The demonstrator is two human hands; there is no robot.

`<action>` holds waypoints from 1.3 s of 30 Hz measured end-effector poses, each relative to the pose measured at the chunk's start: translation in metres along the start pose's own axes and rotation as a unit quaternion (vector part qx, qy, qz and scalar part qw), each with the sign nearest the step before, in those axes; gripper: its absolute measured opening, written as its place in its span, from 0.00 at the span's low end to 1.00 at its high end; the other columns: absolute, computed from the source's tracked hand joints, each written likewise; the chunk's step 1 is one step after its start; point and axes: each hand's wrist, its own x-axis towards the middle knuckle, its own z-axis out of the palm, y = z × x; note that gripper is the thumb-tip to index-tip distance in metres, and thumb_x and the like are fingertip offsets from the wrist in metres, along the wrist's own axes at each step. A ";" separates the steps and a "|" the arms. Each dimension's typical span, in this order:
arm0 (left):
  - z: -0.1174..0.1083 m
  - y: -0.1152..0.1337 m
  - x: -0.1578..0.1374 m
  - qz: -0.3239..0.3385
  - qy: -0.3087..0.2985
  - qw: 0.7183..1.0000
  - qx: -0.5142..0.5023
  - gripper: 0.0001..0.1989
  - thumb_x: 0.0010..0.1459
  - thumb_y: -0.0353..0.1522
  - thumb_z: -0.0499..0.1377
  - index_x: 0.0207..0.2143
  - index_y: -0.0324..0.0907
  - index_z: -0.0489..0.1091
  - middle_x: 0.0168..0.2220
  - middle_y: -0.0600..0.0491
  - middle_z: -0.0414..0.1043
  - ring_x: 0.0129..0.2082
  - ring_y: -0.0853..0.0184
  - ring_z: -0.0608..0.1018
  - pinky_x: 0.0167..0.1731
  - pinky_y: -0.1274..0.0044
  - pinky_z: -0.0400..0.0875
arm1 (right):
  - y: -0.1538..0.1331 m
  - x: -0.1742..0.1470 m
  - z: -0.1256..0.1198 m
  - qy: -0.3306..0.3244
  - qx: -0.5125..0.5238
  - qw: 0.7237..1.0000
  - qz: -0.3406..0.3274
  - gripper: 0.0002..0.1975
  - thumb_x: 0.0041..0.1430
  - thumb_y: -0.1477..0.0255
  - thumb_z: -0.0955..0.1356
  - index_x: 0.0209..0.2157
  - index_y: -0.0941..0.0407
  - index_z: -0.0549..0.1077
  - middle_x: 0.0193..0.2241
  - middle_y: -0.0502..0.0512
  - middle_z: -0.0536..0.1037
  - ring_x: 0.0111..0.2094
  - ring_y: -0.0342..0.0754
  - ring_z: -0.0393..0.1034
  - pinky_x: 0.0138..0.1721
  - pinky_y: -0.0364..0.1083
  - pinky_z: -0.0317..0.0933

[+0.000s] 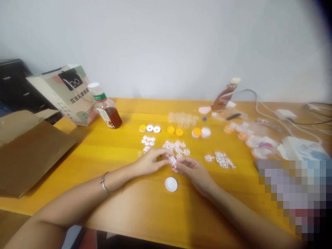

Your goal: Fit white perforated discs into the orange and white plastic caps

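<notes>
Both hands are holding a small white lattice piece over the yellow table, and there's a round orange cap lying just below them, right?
Not quite. The head view shows the cap below the left hand and right hand is white, not orange. They do hold a white lattice piece over the yellow table.

The small white perforated piece (172, 161) is half covered by the fingertips of the left hand (150, 162) and right hand (193, 170), so its shape is unclear; right of that piece, a pixelated block (293, 197) hides the table's near corner; beyond it, the pale caps and dishes (255, 138) blur together; far left of the piece, the brown paper bag (28, 152) is cut off by the edge.
</notes>
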 end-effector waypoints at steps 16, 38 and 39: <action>0.007 0.007 -0.003 -0.008 0.019 0.998 0.058 0.09 0.56 0.28 0.53 0.40 0.40 0.67 0.34 0.52 0.72 0.34 0.70 0.73 0.38 0.77 0.67 | -0.001 -0.002 0.004 0.002 -0.056 0.998 -0.031 0.12 0.42 0.63 0.72 0.24 0.57 0.74 0.22 0.49 0.75 0.25 0.42 0.69 0.36 0.46 0.64; 0.007 -0.013 0.000 0.121 0.043 0.918 0.375 0.12 0.60 0.33 0.49 0.44 0.42 0.67 0.39 0.48 0.68 0.39 0.65 0.69 0.38 0.73 0.63 | -0.001 0.002 -0.005 0.033 0.091 0.994 -0.046 0.18 0.40 0.70 0.74 0.37 0.51 0.71 0.24 0.45 0.71 0.26 0.40 0.65 0.34 0.43 0.59; 0.008 -0.013 0.000 0.120 0.037 0.913 0.388 0.12 0.60 0.33 0.48 0.43 0.42 0.68 0.39 0.48 0.68 0.39 0.65 0.69 0.38 0.73 0.62 | 0.000 0.002 -0.005 0.038 0.087 0.995 -0.043 0.17 0.40 0.69 0.73 0.36 0.52 0.71 0.25 0.47 0.72 0.28 0.41 0.66 0.36 0.44 0.59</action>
